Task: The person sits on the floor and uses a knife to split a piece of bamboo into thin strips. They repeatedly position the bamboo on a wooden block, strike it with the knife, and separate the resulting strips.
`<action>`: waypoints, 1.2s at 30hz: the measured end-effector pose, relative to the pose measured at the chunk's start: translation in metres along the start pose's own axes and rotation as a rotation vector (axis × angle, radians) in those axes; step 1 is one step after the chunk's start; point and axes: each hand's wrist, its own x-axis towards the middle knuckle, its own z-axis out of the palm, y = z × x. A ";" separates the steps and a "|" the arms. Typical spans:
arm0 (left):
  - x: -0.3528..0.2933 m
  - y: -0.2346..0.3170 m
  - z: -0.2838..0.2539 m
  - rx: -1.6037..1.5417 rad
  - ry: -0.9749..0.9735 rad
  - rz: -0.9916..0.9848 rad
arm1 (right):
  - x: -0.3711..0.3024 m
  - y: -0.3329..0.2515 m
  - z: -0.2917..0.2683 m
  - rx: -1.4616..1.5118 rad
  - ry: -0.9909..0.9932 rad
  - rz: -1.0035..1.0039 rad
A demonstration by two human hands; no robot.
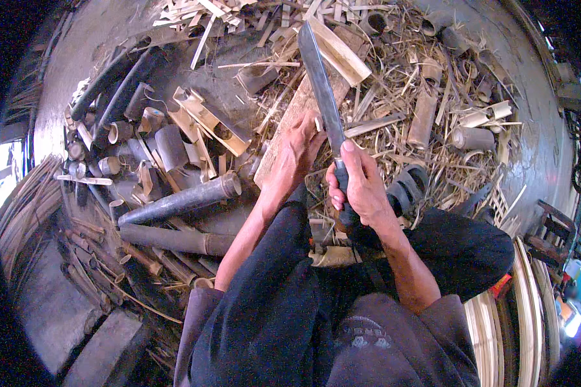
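Note:
My right hand point(360, 184) is closed round the dark handle of a machete point(321, 84). The long grey blade points up and away from me, tilted a little left. Left of the blade, my left hand point(300, 147) is closed, its fingers curled at a small pale bit near the blade; what they hold is mostly hidden. Beneath that hand lies a long wooden board point(274, 158), slanting away to the right. A split bamboo piece point(339, 55) rests at the board's far end. A dark bamboo strip point(374, 124) lies just right of the blade.
Shavings point(394, 90) and offcuts cover the floor ahead and right. Bamboo tubes point(181, 198) and split pieces point(213, 122) lie at left. A bundle of pale strips point(529, 316) is beside my right leg. Concrete blocks point(106, 351) stand at lower left.

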 end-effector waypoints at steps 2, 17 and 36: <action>0.001 0.005 -0.001 -0.002 -0.005 0.001 | 0.001 0.000 0.001 0.009 0.004 -0.002; 0.004 -0.011 0.006 0.006 -0.061 -0.040 | -0.003 -0.006 0.003 -0.016 0.044 0.032; 0.009 -0.013 0.011 0.140 -0.040 -0.017 | -0.006 -0.006 0.009 -0.226 0.061 -0.097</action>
